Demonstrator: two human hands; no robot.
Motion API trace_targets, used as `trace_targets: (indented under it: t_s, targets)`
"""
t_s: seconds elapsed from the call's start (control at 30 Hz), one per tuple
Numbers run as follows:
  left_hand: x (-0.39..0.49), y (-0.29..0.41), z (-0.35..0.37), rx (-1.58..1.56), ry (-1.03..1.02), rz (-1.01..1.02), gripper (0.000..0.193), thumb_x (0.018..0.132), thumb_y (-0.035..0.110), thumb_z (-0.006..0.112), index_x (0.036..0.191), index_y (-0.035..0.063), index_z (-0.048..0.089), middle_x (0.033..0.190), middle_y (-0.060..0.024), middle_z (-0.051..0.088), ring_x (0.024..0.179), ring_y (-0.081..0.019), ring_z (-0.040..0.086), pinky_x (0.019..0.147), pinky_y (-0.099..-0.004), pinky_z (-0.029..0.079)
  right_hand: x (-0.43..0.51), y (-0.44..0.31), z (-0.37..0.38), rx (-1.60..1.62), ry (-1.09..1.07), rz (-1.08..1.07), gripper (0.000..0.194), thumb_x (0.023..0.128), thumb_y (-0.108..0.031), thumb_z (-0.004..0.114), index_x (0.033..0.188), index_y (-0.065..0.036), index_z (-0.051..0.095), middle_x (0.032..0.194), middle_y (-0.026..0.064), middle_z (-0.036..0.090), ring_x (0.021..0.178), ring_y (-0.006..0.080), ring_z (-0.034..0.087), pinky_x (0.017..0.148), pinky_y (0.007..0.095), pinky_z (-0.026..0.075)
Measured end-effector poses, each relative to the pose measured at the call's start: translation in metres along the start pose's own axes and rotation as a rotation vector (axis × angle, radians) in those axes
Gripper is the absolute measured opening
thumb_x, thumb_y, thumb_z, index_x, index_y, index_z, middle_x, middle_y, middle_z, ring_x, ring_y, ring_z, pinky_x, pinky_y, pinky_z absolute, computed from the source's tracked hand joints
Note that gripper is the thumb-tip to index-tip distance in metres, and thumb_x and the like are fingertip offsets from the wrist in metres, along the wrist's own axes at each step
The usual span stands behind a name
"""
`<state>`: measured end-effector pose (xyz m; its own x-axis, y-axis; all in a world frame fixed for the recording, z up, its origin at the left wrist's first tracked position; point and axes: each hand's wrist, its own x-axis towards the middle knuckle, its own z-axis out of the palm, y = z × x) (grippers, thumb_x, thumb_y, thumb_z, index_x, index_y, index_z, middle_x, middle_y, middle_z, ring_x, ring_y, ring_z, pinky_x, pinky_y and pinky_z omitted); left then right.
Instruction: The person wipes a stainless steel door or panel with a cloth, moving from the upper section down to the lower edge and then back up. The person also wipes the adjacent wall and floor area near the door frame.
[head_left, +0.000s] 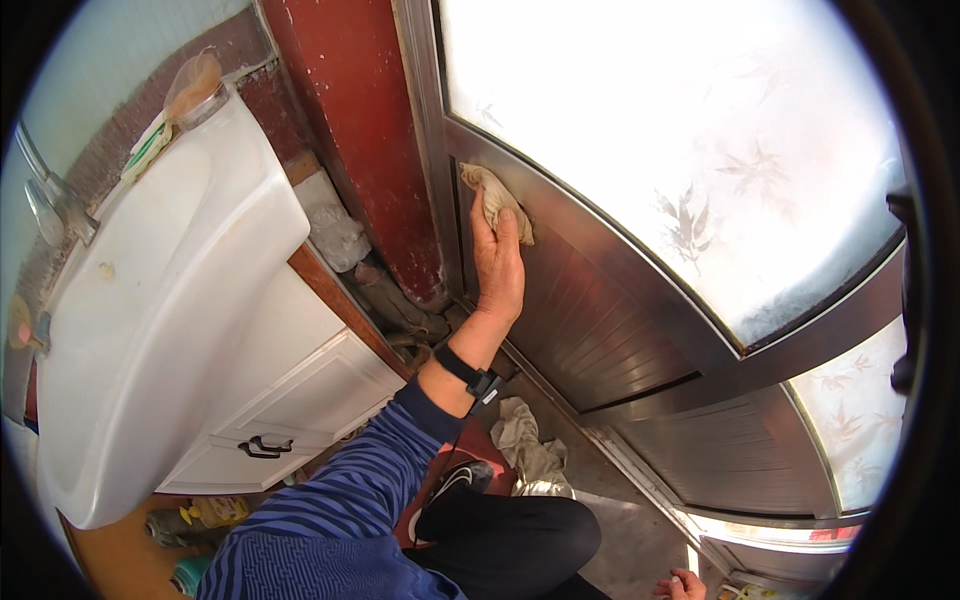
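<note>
My left hand (498, 274) presses a bunched beige cloth (496, 201) against the brown metal frame of a door (555, 202), near its left edge. Below the cloth is the door's ribbed lower panel (581, 307). Frosted glass (600, 142) with a leaf pattern fills the upper part of the door. Only part of my right hand (681, 585) shows at the bottom edge, low by the floor, its fingers loosely curled. Whether it touches anything is hidden.
A white washbasin (187, 195) with a metal tap (64, 206) stands at left over a white cabinet (292, 405). A crumpled cloth (529, 446) lies on the floor near my shoe (457, 480). Bottles (199, 517) stand below the cabinet. A red post (360, 135) adjoins the door.
</note>
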<state>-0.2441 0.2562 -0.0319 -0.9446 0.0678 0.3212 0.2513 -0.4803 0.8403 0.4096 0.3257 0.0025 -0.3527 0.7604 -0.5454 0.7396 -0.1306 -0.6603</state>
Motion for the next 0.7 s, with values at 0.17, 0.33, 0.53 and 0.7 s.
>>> trace_targets:
  t_s: [0.17,0.33,0.53,0.7]
  targets:
    - [-0.020,-0.075,-0.034,0.388,0.092,0.076,0.051,0.117,0.028,0.049,0.161,0.0044,0.041,0.155,-0.0175,0.056,0.139,-0.0285,0.055,0.118,-0.0398,0.042,0.006,0.004,-0.004,-0.146,0.028,-0.043,0.040,0.109,-0.027,0.066,0.136,0.002,0.071,0.103,0.0169,0.081,0.084,0.0224,0.075,0.076,0.0355,0.060]
    - [-0.044,-0.144,-0.079,0.326,0.138,-0.218,0.048,0.117,0.027,0.048,0.160,0.0084,0.041,0.145,-0.0151,0.060,0.131,-0.0278,0.059,0.111,-0.0401,0.046,0.010,0.004,-0.007,-0.174,0.031,0.023,0.039,0.108,-0.026,0.066,0.134,0.002,0.072,0.104,0.0162,0.081,0.083,0.0211,0.075,0.074,0.0344,0.059]
    - [-0.062,-0.198,-0.109,0.367,0.247,-0.486,0.049,0.118,0.031,0.044,0.162,0.0107,0.039,0.144,-0.0145,0.061,0.127,-0.0280,0.061,0.107,-0.0411,0.048,0.014,-0.003,-0.004,-0.103,0.017,0.078,0.039,0.109,-0.026,0.065,0.136,0.001,0.072,0.105,0.0152,0.082,0.084,0.0204,0.075,0.074,0.0337,0.059]
    - [-0.059,-0.241,-0.150,0.218,0.294,-0.851,0.038,0.117,0.032,0.050,0.150,0.0143,0.049,0.126,-0.0078,0.063,0.109,-0.0209,0.062,0.095,-0.0379,0.051,0.016,-0.005,-0.004,-0.114,-0.026,0.115,0.039,0.109,-0.027,0.066,0.137,0.000,0.073,0.107,0.0146,0.081,0.085,0.0199,0.075,0.073,0.0333,0.058]
